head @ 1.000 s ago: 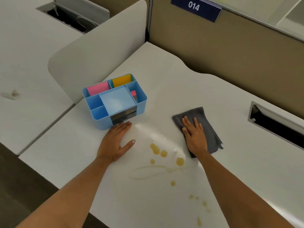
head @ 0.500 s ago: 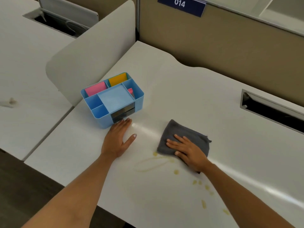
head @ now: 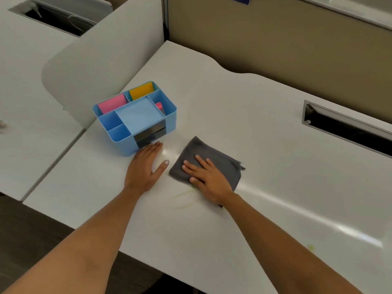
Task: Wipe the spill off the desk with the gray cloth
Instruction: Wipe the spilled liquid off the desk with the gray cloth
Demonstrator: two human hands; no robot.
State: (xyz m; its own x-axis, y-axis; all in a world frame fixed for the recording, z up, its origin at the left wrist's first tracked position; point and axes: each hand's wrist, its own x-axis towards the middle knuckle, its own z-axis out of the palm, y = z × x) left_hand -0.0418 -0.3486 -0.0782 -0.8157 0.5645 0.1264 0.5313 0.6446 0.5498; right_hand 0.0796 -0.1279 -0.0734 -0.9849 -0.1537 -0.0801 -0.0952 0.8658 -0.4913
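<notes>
The gray cloth [head: 220, 164] lies flat on the white desk [head: 233, 107], just right of centre. My right hand [head: 209, 179] presses down on it with fingers spread, palm flat. A faint yellowish smear of the spill [head: 184, 198] curves on the desk just in front of the cloth, and one small yellow drop [head: 310, 247] sits far to the right near the desk's front edge. My left hand [head: 146, 166] rests flat on the desk left of the cloth, fingertips touching the blue organizer, holding nothing.
A blue desk organizer [head: 135, 117] with pink and yellow pads stands left of the cloth. A white divider panel [head: 101, 60] rises behind it. A metal cable slot [head: 347, 128] is cut into the desk at the right. A tan partition wall [head: 275, 45] backs the desk.
My right hand has slid the cloth leftward and toward me over the spill. The round yellow drops are gone, leaving a faint smear. My left hand has stayed put.
</notes>
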